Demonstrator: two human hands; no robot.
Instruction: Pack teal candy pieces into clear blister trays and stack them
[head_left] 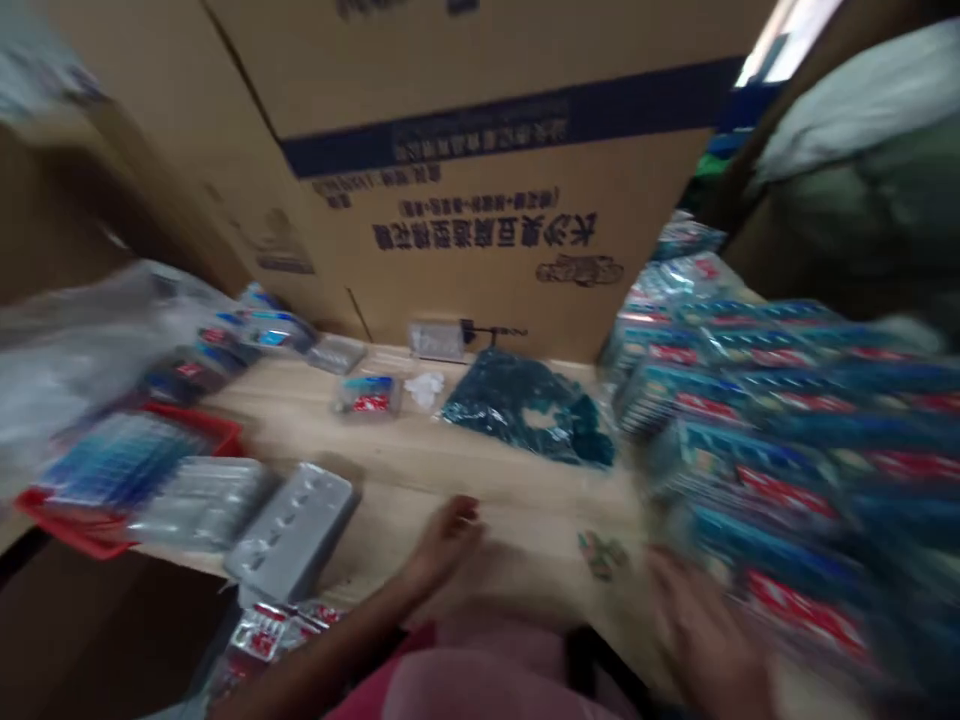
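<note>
A large printed cardboard carton (480,190) stands beyond the hands, behind a wooden tabletop (420,440). Stacked blue-and-red retail packs (780,440) bank up just beside the right hand (705,640), which is too blurred to tell whether it grips anything. The left hand (446,545), well apart from it, holds nothing and sits nearest a grey plastic blister tray (289,530). A small printed scrap (604,555) lies between the hands.
</note>
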